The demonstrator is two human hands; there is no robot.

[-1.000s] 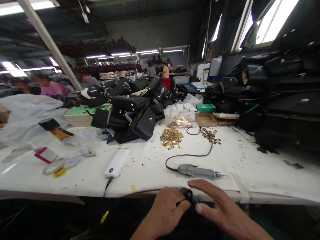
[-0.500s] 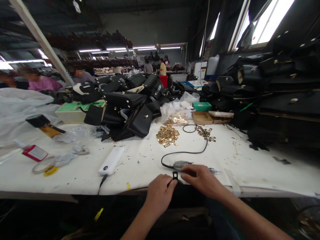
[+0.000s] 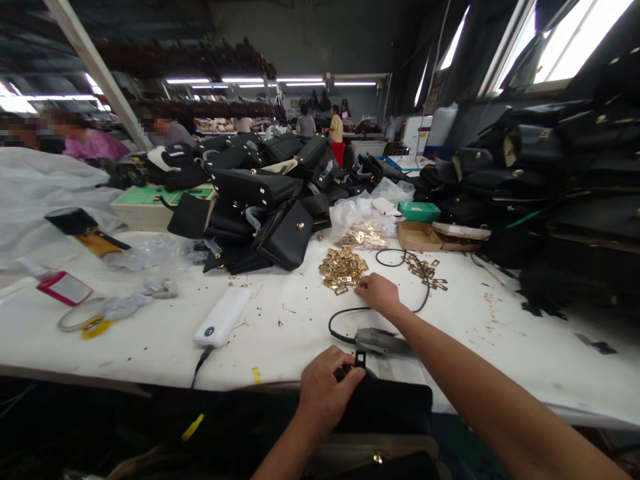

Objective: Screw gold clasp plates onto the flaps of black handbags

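My left hand (image 3: pixel 326 390) grips a black bag (image 3: pixel 395 408) at the table's front edge. A black tab (image 3: pixel 360 359) with a rectangular hole stands up by its thumb. My right hand (image 3: pixel 381 293) reaches over the table to the near right side of a pile of gold metal plates (image 3: pixel 343 268). Its fingers are pinched together at the pile's edge; what is between them is too small to make out. Under the right forearm lies a grey corded power screwdriver (image 3: pixel 375 340), its tip hidden by the arm.
A white power bank (image 3: pixel 223 317) with a cable lies left of centre. Black bags (image 3: pixel 285 233) are heaped behind it, more stacked at right. An open cardboard box (image 3: pixel 419 237) and loose plates (image 3: pixel 425 269) sit beyond my right hand. The screwdriver's cord loops across the table.
My right hand has gone from beside the black tab, forward to the gold pile, and its fingers have closed. The left hand keeps hold of the bag. The view has shifted slightly.
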